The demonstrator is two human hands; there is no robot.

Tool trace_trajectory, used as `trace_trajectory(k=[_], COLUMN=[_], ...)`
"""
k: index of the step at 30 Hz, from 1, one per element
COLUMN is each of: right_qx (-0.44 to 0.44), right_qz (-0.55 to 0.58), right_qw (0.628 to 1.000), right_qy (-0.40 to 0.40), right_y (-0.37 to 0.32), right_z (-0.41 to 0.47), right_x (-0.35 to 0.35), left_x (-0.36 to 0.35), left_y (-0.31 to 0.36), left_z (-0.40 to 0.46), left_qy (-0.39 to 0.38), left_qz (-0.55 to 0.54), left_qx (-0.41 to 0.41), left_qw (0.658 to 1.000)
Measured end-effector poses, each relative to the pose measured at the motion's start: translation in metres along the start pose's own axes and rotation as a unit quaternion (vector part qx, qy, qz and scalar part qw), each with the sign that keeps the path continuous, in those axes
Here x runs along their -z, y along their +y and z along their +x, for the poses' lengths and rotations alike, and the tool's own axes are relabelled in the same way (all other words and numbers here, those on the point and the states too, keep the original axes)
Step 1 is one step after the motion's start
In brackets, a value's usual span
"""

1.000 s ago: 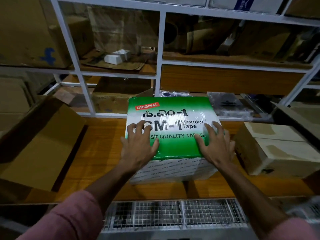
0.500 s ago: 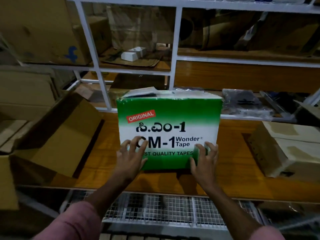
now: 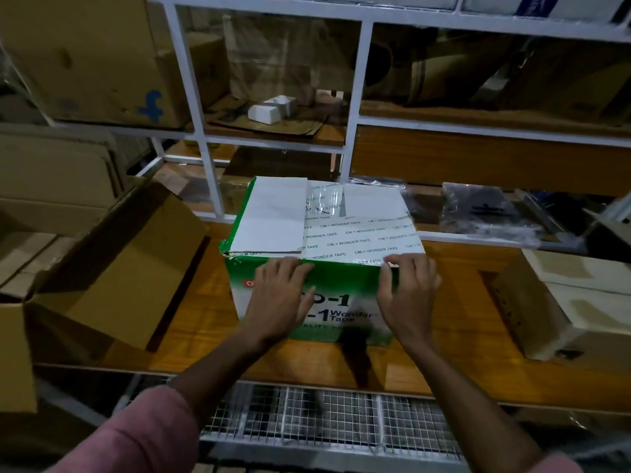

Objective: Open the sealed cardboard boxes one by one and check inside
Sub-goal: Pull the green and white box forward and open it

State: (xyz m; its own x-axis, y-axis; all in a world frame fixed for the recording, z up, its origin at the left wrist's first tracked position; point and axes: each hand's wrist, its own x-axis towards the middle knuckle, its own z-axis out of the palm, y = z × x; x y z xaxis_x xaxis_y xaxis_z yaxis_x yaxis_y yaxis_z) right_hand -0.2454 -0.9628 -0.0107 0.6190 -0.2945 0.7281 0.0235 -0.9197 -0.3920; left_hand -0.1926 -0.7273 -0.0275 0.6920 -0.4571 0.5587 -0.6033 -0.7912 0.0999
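While upright, box under both hands

Both arms stretched forward; left hand flat, fingers spread; right hand with fingers bent, palm down.

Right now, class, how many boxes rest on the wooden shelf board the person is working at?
3: the green box under both hands, an open brown box at left, a pale box at right. Others may lie outside the frame.
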Motion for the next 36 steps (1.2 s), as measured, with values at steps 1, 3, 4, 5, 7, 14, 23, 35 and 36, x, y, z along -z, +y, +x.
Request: trace_trajectory(k=[1,3,4,5,7,14,23,35,36], right_qx=[0.032,0.078,0.076,0.057,0.027,0.028,0.039,0.029,0.028], right_qz=[0.009,0.031,0.047,0.06,0.041,-0.036,-0.063,-0.067,-0.067], right_qw=[0.999,0.995,0.991,0.984,0.963,0.933,0.938,0.937,0.937], right_qy=[0.001,-0.047,-0.099,-0.16,-0.266,-0.358,-0.338,-0.341,-0.341], right_y=[-0.01,-0.03,-0.038,-0.044,-0.049,-0.032,-0.03,-0.034,-0.034], right_z=[0.012,0.037,0.05,0.062,0.079,0.075,0.073,0.073,0.073], right_x=[0.0,-0.003,-0.009,-0.016,-0.035,-0.056,-0.053,-0.051,-0.052], left_x=[0.005,0.014,0.017,0.021,0.025,0.019,0.046,0.072,0.069], left_y=[0.004,0.013,0.016,0.021,0.028,0.028,-0.002,-0.037,-0.048], left_z=[0.007,0.02,0.026,0.031,0.039,0.068,0.087,0.112,0.109], left_qy=[0.013,0.022,0.01,-0.017,-0.086,-0.195,-0.183,-0.264,-0.287], left_qz=[-0.018,-0.069,-0.108,-0.154,-0.237,-0.073,0.171,0.336,0.281], left_qx=[-0.015,-0.036,-0.039,-0.035,-0.028,-0.031,-0.09,0.089,0.127], left_qw=[1.0,0.997,0.993,0.987,0.967,0.978,0.964,0.9,0.907])
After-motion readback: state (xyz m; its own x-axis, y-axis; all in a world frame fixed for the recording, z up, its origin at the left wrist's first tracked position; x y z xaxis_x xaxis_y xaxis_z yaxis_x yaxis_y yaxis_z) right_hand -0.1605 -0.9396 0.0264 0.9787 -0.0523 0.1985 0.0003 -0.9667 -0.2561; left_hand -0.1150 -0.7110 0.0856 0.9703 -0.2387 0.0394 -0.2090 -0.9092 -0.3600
